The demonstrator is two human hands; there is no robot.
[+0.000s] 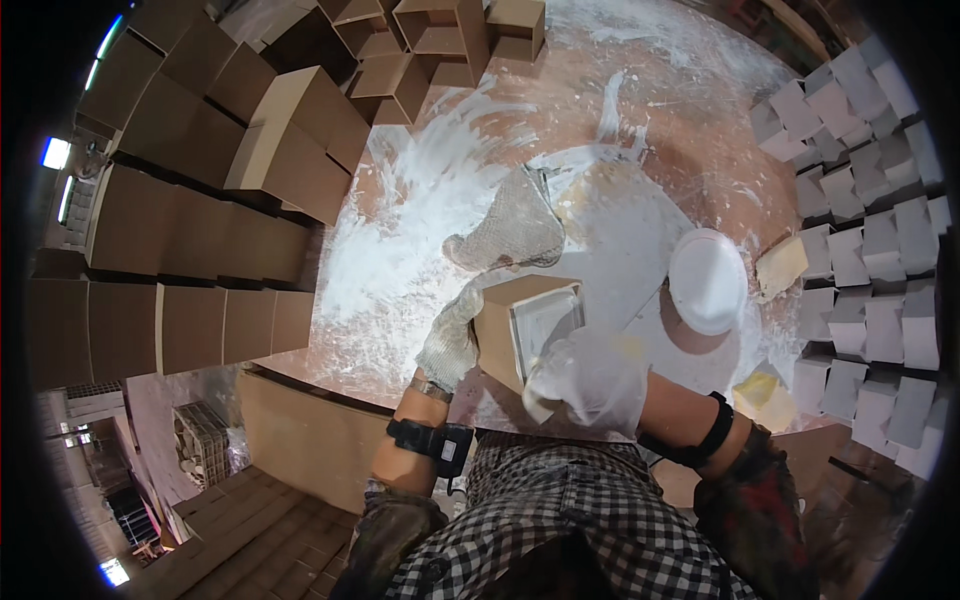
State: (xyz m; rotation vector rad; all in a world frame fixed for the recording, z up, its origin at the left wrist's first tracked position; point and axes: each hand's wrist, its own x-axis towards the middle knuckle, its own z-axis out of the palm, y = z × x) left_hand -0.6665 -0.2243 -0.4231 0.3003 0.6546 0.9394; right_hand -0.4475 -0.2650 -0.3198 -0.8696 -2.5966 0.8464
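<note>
A brown open box (pixel 507 318) rests tilted on the white-smeared table, close to my body. Its inner side (pixel 548 318) is coated white. My left hand (pixel 452 335), in a pale knit glove, is closed around the box's left side. My right hand (pixel 597 380) wears a loose translucent white glove and lies against the box's lower right edge. Its fingers curl over a cream-coloured piece (pixel 541 402), whose kind I cannot make out. Just beyond the box lies a crumpled grey knit glove (pixel 512 225). A round white tub (pixel 708 282) stands to the right.
Brown boxes (pixel 160 230) are stacked high on the left, with open ones (pixel 440 40) at the far side. White-faced boxes (pixel 870 240) form rows on the right. Yellowish spongy pieces (pixel 781 267) lie near the tub. White smears cover the table (pixel 390 230).
</note>
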